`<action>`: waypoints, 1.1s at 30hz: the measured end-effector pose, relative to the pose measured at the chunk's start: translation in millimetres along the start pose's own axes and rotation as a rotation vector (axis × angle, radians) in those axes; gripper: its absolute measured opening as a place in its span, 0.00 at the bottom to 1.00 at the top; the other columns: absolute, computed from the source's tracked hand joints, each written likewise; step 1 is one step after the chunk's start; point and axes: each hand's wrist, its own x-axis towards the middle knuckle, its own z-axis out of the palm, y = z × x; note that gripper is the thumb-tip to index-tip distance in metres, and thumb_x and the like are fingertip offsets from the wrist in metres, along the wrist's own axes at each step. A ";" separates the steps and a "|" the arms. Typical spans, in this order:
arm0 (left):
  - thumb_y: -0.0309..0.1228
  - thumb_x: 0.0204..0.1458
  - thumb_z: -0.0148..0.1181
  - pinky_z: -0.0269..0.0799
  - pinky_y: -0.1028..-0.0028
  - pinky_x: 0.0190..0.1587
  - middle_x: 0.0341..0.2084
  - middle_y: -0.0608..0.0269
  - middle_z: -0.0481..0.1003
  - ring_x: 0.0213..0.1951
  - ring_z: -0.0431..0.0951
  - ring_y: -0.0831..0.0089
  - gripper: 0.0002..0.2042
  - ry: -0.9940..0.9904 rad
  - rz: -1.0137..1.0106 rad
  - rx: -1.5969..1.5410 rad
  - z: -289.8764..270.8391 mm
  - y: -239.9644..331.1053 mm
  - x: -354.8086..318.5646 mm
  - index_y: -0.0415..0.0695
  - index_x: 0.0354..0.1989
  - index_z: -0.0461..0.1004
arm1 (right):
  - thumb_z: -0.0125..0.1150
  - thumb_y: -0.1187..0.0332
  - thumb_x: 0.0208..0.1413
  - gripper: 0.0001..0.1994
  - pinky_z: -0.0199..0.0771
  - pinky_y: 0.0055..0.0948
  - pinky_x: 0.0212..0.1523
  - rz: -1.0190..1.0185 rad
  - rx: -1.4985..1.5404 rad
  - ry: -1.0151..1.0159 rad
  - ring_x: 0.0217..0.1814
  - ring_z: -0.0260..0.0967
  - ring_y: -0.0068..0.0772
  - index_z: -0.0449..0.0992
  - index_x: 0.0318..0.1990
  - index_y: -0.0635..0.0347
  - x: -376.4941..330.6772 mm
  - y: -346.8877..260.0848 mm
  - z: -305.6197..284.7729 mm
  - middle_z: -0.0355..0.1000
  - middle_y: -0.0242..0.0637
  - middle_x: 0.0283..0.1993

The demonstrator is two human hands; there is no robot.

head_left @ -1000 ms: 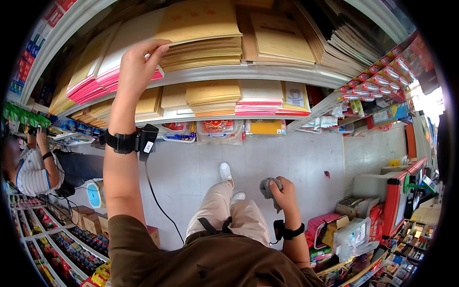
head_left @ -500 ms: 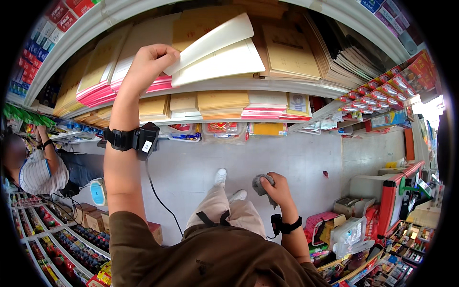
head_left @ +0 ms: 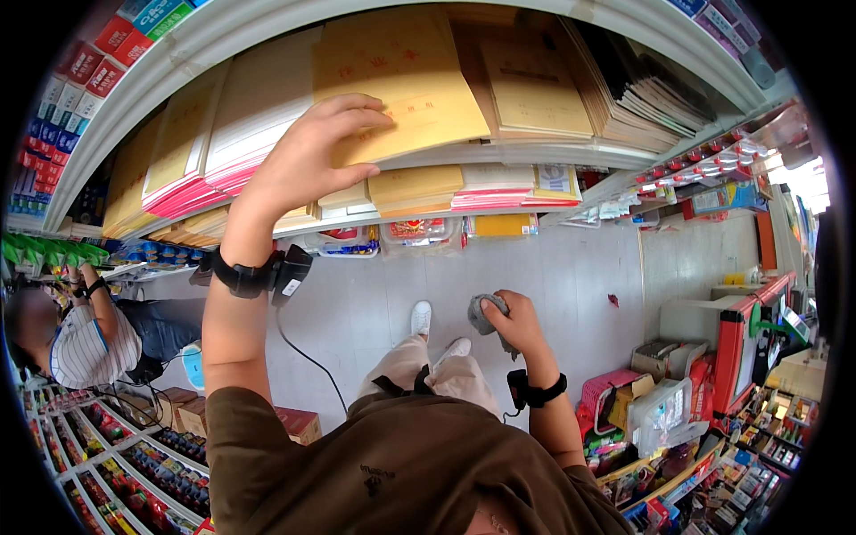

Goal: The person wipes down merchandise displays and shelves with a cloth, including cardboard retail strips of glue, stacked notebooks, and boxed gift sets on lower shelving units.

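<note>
Low by the thigh, the right hand (head_left: pixel 510 319) is clenched around a grey cloth (head_left: pixel 482 314). Farther up, the left hand (head_left: pixel 308 159) (fingers spread flat) presses a tan envelope (head_left: pixel 392 76) onto the shelf (head_left: pixel 499 156) stack.

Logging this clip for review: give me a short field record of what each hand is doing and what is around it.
setting: shop aisle with stationery shelves
left hand: raised to the upper shelf, fingers pressed on a tan envelope stack
right hand: low, closed around a grey cloth
wrists: black band on each
nearby: pink-edged paper stacks; another person crouching at left
</note>
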 end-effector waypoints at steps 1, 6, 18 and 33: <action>0.24 0.48 0.61 0.69 0.69 0.52 0.48 0.55 0.73 0.48 0.75 0.60 0.14 0.003 0.058 0.140 5.6 1.6 -1.3 0.40 0.45 0.76 | 0.60 0.56 0.51 0.19 0.67 0.40 0.28 -0.006 -0.008 0.002 0.26 0.68 0.54 0.74 0.27 0.68 -0.8 1.5 0.0 0.69 0.52 0.23; 0.23 0.54 0.55 0.70 0.67 0.52 0.50 0.52 0.73 0.52 0.73 0.56 0.14 -0.025 -0.010 0.041 8.6 -9.2 2.9 0.39 0.49 0.74 | 0.60 0.56 0.51 0.19 0.66 0.40 0.28 0.021 0.021 0.038 0.26 0.68 0.53 0.74 0.27 0.68 -13.1 1.3 0.4 0.69 0.52 0.23; 0.19 0.46 0.57 0.70 0.64 0.44 0.41 0.56 0.76 0.43 0.74 0.57 0.09 0.371 0.222 0.247 57.4 13.7 -30.0 0.41 0.36 0.75 | 0.59 0.54 0.52 0.21 0.65 0.40 0.26 0.057 0.052 0.073 0.23 0.65 0.51 0.72 0.25 0.68 -63.6 29.2 -6.6 0.68 0.52 0.22; 0.20 0.47 0.55 0.65 0.64 0.57 0.51 0.52 0.73 0.54 0.70 0.55 0.19 -0.018 -0.152 0.445 215.9 -111.7 -101.7 0.43 0.50 0.74 | 0.58 0.54 0.52 0.20 0.65 0.38 0.26 0.321 0.208 0.298 0.22 0.65 0.48 0.73 0.25 0.67 -180.7 82.8 35.8 0.67 0.48 0.21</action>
